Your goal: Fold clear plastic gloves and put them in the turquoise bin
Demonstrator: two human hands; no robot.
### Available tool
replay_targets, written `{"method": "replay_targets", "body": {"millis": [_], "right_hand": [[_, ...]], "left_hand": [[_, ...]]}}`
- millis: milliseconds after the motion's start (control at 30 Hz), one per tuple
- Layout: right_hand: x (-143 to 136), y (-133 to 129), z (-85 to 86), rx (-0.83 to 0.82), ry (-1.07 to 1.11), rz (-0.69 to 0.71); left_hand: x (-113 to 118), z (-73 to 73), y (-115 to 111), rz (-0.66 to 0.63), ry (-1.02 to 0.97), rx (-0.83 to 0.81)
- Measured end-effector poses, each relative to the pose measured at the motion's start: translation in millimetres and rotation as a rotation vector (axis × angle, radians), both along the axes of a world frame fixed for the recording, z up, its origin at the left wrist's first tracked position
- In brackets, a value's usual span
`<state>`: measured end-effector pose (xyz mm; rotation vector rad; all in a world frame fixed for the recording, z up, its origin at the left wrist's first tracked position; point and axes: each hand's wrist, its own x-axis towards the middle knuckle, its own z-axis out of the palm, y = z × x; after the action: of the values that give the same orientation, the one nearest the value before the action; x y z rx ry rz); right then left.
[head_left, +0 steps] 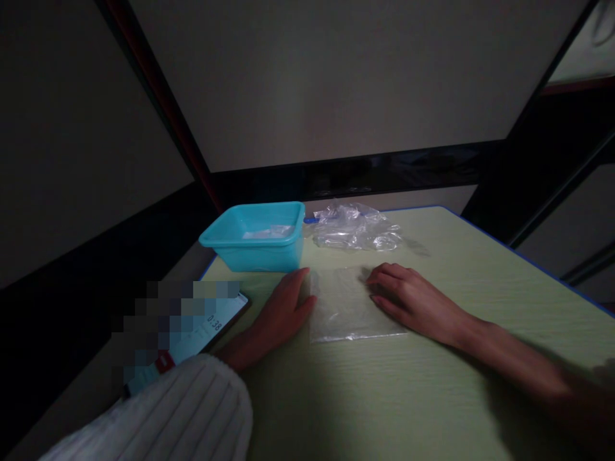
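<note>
A clear flat plastic bag (343, 307) lies on the table in front of me. My left hand (286, 304) rests at its left edge, thumb and forefinger apart, with the fingertips touching or very near the plastic. From the right, my right hand (406, 294) reaches over the bag's right side. Its fingers are loosely bent and the thumb stands apart from them; nothing shows in its grasp. Behind the left hand stands a turquoise plastic basin (262, 256) with some whitish flat pieces (269, 232) inside.
Crumpled clear plastic (355, 227) lies at the back of the table (360, 397), beside the basin. A phone (202, 330) showing a timer is at the left edge, partly blurred out. Dark-framed panels (336, 83) rise behind the table.
</note>
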<state>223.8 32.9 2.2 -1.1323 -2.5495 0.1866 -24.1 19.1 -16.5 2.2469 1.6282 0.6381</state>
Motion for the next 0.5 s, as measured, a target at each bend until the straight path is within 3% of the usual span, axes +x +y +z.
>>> {"method": "replay_targets", "body": {"millis": [267, 500], "right_hand": [[-1.1, -0.1, -0.6, 0.003, -0.020, 0.015], [-1.9, 1.1, -1.5, 0.014, -0.038, 0.026]], "left_hand": [[9.8, 3.7, 27.8, 0.015, 0.089, 0.095], [14.2, 3.2, 37.1, 0.053, 0.037, 0.135]]}}
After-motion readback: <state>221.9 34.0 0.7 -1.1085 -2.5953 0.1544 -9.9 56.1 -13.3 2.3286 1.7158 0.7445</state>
